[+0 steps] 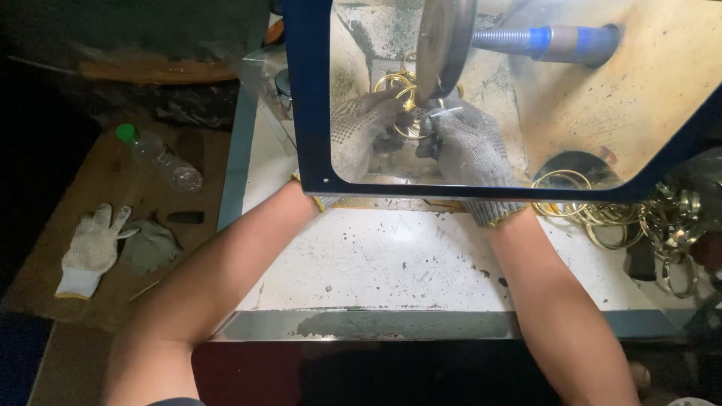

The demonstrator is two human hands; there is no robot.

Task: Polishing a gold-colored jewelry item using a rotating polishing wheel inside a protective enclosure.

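i see both gloved hands behind the clear guard (pixel 316 113): left hand (pixel 361 128) and right hand (pixel 466 143) are closed together on a brass ring (pixel 412 120), pinched between them just below the polishing wheel (pixel 444 45).

Seen only through the scratched, hazy guard window (pixel 481 98): left hand (pixel 361 124), right hand (pixel 470 146) and the small ring piece (pixel 421 120) between them, fingertips and grip too blurred to tell. Polishing wheel (pixel 444 41) cut off by the top edge, its rim hiding part of the gold rings (pixel 395 83) behind. Pile of rings (pixel 602 214) at right half covered by the blue frame (pixel 308 90), running off the right edge. Both elbows cut off at the near edge. Far left lost in darkness.
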